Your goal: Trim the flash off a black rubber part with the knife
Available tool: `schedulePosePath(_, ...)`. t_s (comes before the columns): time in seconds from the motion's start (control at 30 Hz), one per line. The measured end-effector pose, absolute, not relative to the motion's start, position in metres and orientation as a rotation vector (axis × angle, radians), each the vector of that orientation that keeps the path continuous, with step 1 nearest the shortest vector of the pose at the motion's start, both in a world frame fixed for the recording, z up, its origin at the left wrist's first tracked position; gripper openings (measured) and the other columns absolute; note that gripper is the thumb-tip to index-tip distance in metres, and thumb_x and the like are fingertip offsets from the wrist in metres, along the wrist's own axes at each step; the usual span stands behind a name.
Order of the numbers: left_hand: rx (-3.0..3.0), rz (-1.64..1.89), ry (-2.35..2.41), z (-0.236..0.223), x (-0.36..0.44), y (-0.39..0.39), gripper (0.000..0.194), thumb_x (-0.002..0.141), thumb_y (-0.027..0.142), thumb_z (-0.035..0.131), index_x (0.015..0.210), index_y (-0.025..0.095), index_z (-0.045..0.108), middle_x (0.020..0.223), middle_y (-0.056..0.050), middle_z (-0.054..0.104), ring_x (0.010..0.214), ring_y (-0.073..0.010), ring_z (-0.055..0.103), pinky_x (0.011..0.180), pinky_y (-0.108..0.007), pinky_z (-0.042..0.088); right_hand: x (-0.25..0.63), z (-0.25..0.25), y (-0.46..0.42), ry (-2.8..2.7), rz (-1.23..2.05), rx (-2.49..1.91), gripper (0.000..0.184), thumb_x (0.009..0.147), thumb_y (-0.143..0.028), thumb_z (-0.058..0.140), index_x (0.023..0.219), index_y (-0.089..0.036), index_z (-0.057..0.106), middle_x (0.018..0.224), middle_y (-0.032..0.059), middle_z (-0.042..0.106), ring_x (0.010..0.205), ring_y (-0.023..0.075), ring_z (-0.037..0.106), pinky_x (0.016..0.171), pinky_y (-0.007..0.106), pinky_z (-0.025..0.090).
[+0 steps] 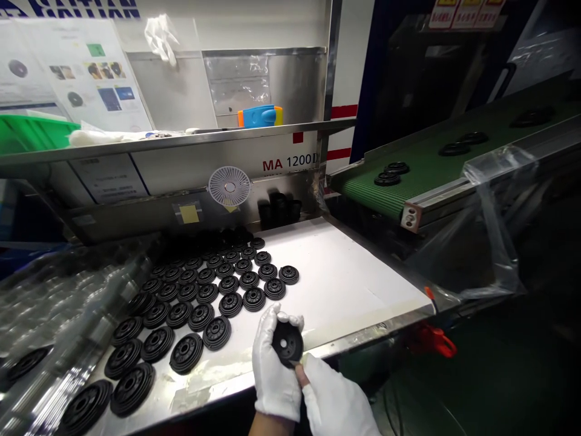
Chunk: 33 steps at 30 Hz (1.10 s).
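Observation:
My left hand (275, 363), in a white glove, is wrapped round a black plastic wheel-like disc (287, 343) with a small hole in its middle. The disc is tilted up toward me above the table's front edge. Close against its lower rim is my right hand (336, 393), also gloved, with one bare fingertip showing and its fingers closed. What those fingers hold is too small and too hidden to make out. To the left, several similar black discs (216, 332) lie in rows on the white tabletop (349, 266).
Clear plastic trays (86, 303) are stacked at the left. A green conveyor belt (363, 194) carries more discs (387, 178) at the right, with a plastic bag (499, 230) hanging from its side. Behind the table are a small fan (229, 186) and a metal shelf (181, 140).

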<state>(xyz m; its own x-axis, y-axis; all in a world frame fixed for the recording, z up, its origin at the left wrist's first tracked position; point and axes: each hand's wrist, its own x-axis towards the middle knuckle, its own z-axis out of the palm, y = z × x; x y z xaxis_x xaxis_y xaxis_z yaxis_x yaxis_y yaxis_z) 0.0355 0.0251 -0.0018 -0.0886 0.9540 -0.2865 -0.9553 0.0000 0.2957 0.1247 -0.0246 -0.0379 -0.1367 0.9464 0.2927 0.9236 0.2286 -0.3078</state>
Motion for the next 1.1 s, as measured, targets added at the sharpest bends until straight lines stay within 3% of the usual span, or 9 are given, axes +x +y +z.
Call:
schedulePosePath(0.1,0.012,1.578,0.485,-0.002,0.033,0.022,0.014,0.075,0.017,0.059,0.089,0.016,0.061,0.075,-0.003,0.057,0.075,-0.0150,0.058,0.080,-0.033,0.051,0.124,-0.038,-0.024,-2.101,0.037,-1.680,0.027,0.093,-0.031,0.027,0.080,-0.027,0.050,0.066,-0.0044,0.063,0.060,0.0183,0.063,0.050,0.030,0.033)
schedulePosePath(0.2,0.056,1.434,0.484,0.000,0.029,0.019,0.028,0.074,0.018,0.051,0.100,0.012,0.060,0.076,-0.008,0.060,0.075,-0.0211,0.060,0.071,-0.039,0.052,0.133,-0.036,-0.020,-2.092,0.116,-1.650,0.032,0.095,-0.034,0.023,0.083,-0.027,0.052,0.071,-0.0027,0.064,0.066,0.0192,0.063,0.054,0.029,0.037)
schedulePosePath(0.33,0.084,1.428,0.477,0.003,0.029,0.021,0.019,0.073,0.018,0.055,0.090,0.011,0.062,0.063,-0.003,0.054,0.060,-0.0140,0.053,0.062,-0.031,0.050,0.143,-0.035,-0.018,-2.045,0.162,-1.702,0.032,0.095,-0.036,0.024,0.084,-0.027,0.052,0.072,-0.0013,0.064,0.069,0.0209,0.064,0.056,0.030,0.038)
schedulePosePath(0.5,0.060,1.522,0.497,-0.001,0.037,0.025,0.006,0.076,0.019,0.061,0.081,0.015,0.060,0.063,0.001,0.052,0.061,-0.0099,0.052,0.068,-0.028,0.051,0.131,-0.039,-0.025,-2.083,0.047,-1.692,0.029,0.093,-0.031,0.025,0.080,-0.027,0.051,0.066,-0.0045,0.063,0.061,0.0189,0.063,0.051,0.031,0.033)
schedulePosePath(0.63,0.077,1.528,0.523,-0.002,0.036,0.023,0.020,0.076,0.018,0.059,0.096,0.016,0.060,0.076,-0.004,0.060,0.076,-0.0156,0.060,0.080,-0.035,0.051,0.127,-0.040,-0.025,-2.097,0.098,-1.650,0.032,0.093,-0.032,0.023,0.083,-0.028,0.052,0.070,-0.0045,0.064,0.062,0.0185,0.064,0.051,0.032,0.033)
schedulePosePath(0.73,0.103,1.365,0.526,0.001,0.032,0.018,0.031,0.076,0.025,0.054,0.104,0.012,0.059,0.082,-0.011,0.062,0.075,-0.0216,0.061,0.073,-0.042,0.053,0.136,-0.036,-0.022,-2.092,0.147,-1.626,0.034,0.095,-0.035,0.022,0.081,-0.027,0.051,0.070,-0.0033,0.063,0.063,0.0188,0.062,0.053,0.031,0.034)
schedulePosePath(0.93,0.112,1.426,0.503,0.002,0.036,0.020,0.012,0.076,0.024,0.060,0.084,0.015,0.061,0.065,-0.001,0.056,0.062,-0.0129,0.055,0.072,-0.032,0.051,0.144,-0.032,-0.022,-2.065,0.095,-1.710,0.031,0.095,-0.034,0.024,0.082,-0.027,0.051,0.070,-0.0033,0.063,0.066,0.0194,0.064,0.054,0.031,0.035)
schedulePosePath(1.1,0.029,1.483,0.497,-0.002,0.042,0.024,0.012,0.075,0.021,0.063,0.085,0.015,0.060,0.070,-0.002,0.059,0.072,-0.0149,0.061,0.084,-0.035,0.051,0.132,-0.044,-0.024,-2.095,0.175,-1.685,0.031,0.092,-0.032,0.023,0.088,-0.029,0.054,0.070,-0.0044,0.065,0.064,0.0201,0.065,0.051,0.031,0.037)
